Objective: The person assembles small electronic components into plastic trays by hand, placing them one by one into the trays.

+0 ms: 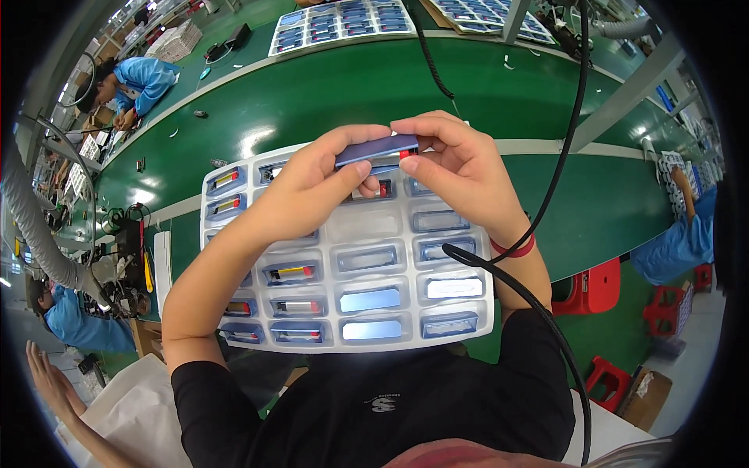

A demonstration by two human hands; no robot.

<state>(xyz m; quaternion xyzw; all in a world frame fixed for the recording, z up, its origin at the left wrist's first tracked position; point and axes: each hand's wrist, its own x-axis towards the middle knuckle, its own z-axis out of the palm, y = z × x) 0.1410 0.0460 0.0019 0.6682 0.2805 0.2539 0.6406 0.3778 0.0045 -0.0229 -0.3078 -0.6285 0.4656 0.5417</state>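
Observation:
Above a white moulded tray [371, 225], both hands hold one slim blue case [378, 148]. A small red part shows at the case's right end. My left hand [312, 187] is closed round the left part, its thumb on the near side. My right hand [462, 165] pinches the right end between thumb and fingers. Below, the tray's pockets hold blue shells, some with red, black or yellow parts inside, like the shell [290, 273] left of centre. Shiny blue pieces [370, 299] lie in nearer pockets. My hands and forearms hide some pockets.
A black cable [579, 93] hangs down on the right and loops over the tray. Filled trays [343, 22] stand beyond the green bench [312, 86]. People in blue work at left and right. A red stool [599, 288] stands at right.

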